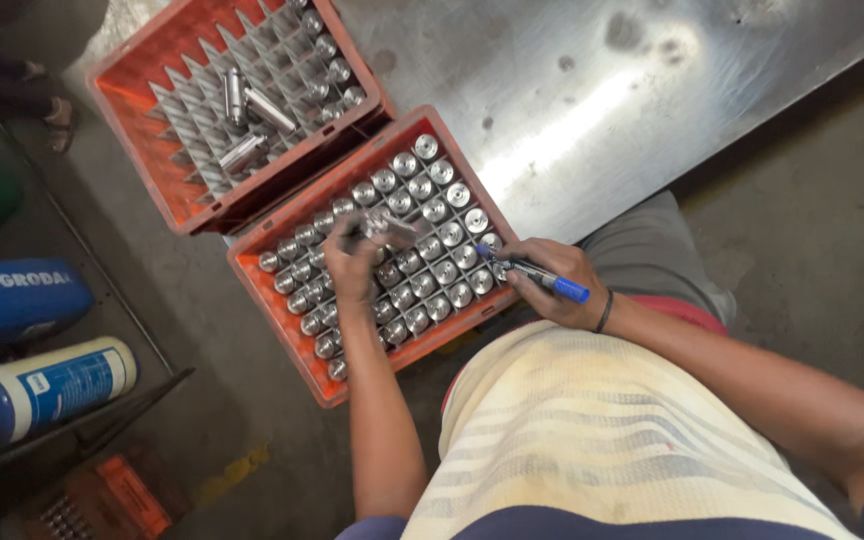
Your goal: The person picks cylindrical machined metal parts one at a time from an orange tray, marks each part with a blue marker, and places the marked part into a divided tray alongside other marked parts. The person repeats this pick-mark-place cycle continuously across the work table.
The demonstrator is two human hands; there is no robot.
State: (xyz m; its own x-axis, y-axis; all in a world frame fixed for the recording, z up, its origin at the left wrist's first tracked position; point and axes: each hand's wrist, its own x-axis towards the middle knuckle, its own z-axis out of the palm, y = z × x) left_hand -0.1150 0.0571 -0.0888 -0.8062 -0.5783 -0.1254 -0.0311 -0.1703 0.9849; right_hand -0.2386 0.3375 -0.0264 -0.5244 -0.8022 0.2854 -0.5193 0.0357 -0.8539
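Steel cylinder [384,222] pinched in left fingers [350,262]; blue marker [544,279] gripped in right fingers [552,280].

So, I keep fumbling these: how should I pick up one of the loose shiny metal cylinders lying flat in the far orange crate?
Take a loose shiny metal cylinder across the middle of its round sides, coming straight down from above. It lies on its side on top of the grey dividers of the far orange plastic crate, so its length is exposed and the ends are harder to reach.

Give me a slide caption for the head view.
Left hand lifts a metal cylinder; right hand holds a blue marker.
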